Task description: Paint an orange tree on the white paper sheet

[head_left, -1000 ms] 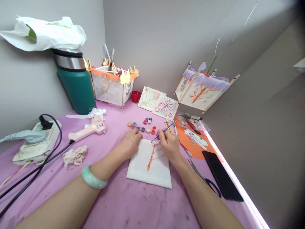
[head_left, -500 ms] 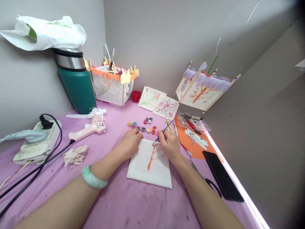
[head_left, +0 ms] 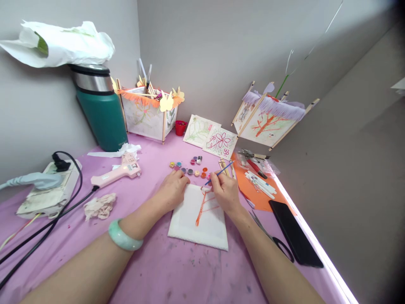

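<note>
Pink-covered worktable inspected: little change is recorded since the prior frame, a blue-handled paintbrush being held in a firm pinch by the right hand above the white panel lying flat, its top edge touched by the loosely curled, empty left hand

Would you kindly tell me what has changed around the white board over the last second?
Very little: the right hand holds the thin blue paintbrush as before, its handle having tipped slightly and swung back to the right. The left hand stays on the white board. Nothing was taken or let go.
</note>
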A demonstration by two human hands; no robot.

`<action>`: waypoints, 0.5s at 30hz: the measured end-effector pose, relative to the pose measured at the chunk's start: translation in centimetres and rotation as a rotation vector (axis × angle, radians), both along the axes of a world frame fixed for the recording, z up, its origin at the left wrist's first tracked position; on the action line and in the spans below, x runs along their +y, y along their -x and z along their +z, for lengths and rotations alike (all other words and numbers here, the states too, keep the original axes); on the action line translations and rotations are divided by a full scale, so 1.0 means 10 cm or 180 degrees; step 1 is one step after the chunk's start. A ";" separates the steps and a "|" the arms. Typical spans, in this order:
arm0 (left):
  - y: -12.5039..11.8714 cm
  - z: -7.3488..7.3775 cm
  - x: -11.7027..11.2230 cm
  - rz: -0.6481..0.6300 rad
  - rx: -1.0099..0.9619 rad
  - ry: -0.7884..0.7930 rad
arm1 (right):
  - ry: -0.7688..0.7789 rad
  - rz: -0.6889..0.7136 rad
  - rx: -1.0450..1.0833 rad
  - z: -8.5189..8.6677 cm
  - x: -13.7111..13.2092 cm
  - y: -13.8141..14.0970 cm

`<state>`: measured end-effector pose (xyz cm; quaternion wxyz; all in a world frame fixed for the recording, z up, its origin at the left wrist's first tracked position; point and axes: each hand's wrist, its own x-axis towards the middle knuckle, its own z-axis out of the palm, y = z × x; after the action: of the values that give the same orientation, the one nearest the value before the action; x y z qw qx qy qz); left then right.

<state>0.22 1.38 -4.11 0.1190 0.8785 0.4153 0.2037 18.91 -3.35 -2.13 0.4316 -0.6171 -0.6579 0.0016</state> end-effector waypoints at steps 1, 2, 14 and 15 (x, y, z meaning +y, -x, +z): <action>0.00 0.00 0.00 -0.0009 0.0003 -0.0001 | -0.0041 0.0032 0.0109 0.00 0.00 0.00; 0.00 0.00 -0.01 -0.0012 0.0008 -0.0002 | -0.0086 0.0042 0.0230 0.01 0.01 -0.02; 0.00 0.08 -0.03 0.0452 -0.0174 0.0091 | 0.0128 -0.0268 -0.0059 0.09 0.18 -0.11; 0.01 0.09 -0.03 0.0511 -0.0129 0.0095 | 0.0168 -0.0293 -0.0187 0.10 0.21 -0.10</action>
<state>0.14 1.08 -3.17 0.1237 0.8362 0.4849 0.2241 19.91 -1.24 -1.12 0.3953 -0.6576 -0.6410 -0.0190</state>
